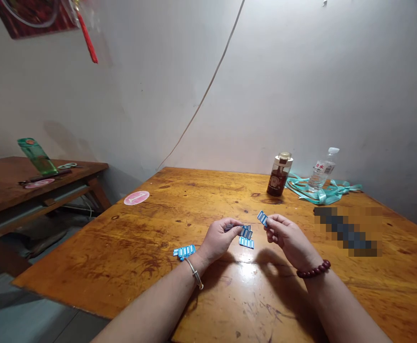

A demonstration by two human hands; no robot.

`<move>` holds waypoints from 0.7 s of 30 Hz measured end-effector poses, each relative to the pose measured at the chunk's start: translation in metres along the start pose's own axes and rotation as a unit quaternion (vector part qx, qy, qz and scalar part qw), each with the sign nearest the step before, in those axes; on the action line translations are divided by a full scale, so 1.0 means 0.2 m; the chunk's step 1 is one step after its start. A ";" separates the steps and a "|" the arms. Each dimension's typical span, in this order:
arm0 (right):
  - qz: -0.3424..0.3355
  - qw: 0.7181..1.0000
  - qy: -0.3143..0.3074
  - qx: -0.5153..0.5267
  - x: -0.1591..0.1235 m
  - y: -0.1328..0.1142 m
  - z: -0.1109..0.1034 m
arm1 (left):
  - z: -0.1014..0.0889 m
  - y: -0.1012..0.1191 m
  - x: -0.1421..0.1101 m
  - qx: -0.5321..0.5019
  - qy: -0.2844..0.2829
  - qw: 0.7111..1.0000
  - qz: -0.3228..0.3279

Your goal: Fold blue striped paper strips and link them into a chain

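The left hand [219, 239] is pinching several blue-and-white pieces [246, 232] over the wooden counter [201, 200], while the right hand [286, 233] (fingers mostly curled) is gripping another blue-and-white piece [262, 217]

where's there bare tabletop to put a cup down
The widest bare patch runs between the round pink sticker and the dark-filled bottle, back toward the wall. Another lies left of the blue cards. It's crowded around the left hand and right hand, and where teal ribbon surrounds the water bottle.
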State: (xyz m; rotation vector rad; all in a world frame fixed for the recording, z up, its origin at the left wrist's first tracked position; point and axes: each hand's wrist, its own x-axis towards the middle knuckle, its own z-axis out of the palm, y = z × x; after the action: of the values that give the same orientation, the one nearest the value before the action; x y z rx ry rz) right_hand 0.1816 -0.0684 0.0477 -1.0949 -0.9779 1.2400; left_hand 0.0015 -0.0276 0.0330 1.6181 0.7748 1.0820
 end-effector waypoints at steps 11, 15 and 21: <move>0.060 0.976 -0.096 -0.188 -0.02 0.01 0.01 | -0.02 -0.03 0.03 -0.072 0.046 0.992 -0.091; 0.170 0.910 -0.204 -0.319 -0.03 0.10 0.01 | -0.03 -0.04 0.03 -0.092 0.044 0.989 -0.104; 0.134 0.862 -0.183 -0.454 -0.04 0.17 0.03 | -0.02 -0.05 0.02 -0.069 0.019 0.992 -0.108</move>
State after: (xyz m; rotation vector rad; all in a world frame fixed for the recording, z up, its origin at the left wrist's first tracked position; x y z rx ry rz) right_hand 0.1683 -0.0752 0.0165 -1.8016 -1.8600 1.2417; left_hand 0.0000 -0.0189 0.0243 1.3677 0.8609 0.9909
